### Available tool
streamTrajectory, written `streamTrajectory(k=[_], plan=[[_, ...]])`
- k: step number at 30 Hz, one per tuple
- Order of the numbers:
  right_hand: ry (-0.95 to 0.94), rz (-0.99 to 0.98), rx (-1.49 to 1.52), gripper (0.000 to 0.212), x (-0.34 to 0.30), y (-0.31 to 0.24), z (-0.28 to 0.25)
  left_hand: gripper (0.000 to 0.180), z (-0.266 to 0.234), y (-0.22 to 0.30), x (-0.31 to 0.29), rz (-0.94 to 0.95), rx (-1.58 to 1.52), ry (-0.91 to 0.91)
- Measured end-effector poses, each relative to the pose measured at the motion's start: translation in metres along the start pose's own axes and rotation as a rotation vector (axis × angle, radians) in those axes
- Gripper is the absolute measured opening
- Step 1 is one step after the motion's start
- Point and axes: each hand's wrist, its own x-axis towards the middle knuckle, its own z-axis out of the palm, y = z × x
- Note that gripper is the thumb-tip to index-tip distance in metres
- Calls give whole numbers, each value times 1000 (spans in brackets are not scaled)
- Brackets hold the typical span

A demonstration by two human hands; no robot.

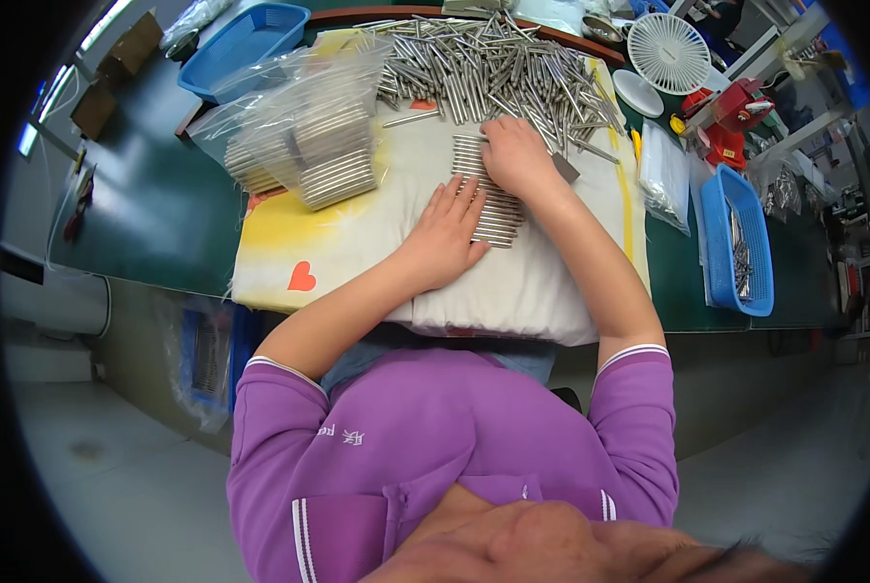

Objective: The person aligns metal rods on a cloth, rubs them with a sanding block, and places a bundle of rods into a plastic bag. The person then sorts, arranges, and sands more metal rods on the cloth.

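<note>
I'm standing by a big green table (153,223) in a busy workroom. A pale cloth (357,238) with red hearts lies on it, a white fan (668,53) sits at the far right, and there is a blue basket (761,255) near the right edge.

Right in the middle of the cloth is a neat row (498,216) of shiny metal rods, all lying side by side. The left hand (445,238) lies flat at the row's left side, fingers a little apart and not closed around anything. The right hand (516,155) is bent over the far end of the row. I can't tell if its fingers pinch a rod or just push, because they are partly hidden.

How far along is it? To the left, clear bags (333,136) have rods lined up inside, so I think that part is done. The row looks tidy but isn't in a bag yet. Behind it is a big messy heap (493,73) of loose rods, so I'd guess plenty is left.
</note>
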Motion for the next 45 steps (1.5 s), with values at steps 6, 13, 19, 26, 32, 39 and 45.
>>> streamTrajectory(k=[6,13,19,26,32,39,45], plan=[[16,41,-39,17,17,3,41,84,4,0,-4,-48,8,-28],[-223,2,83,18,6,-14,18,92,15,2,1,-141,112,23],[-243,-74,284,20,-35,-32,-10,96,9,5,5,-189,175,66],[-475,-111,385,68,-59,-29,-54,90,14,-14,5,-90,17,67],[-398,-161,135,62,-57,-39,-46,80,6,-20,4,-32,-175,121],[-432,-146,188,42,-61,-49,-50,85,-15,-26,-8,47,-387,53],[-431,-155,196,35,-57,-57,-45,76,-33,-22,-5,-81,-349,-6]])
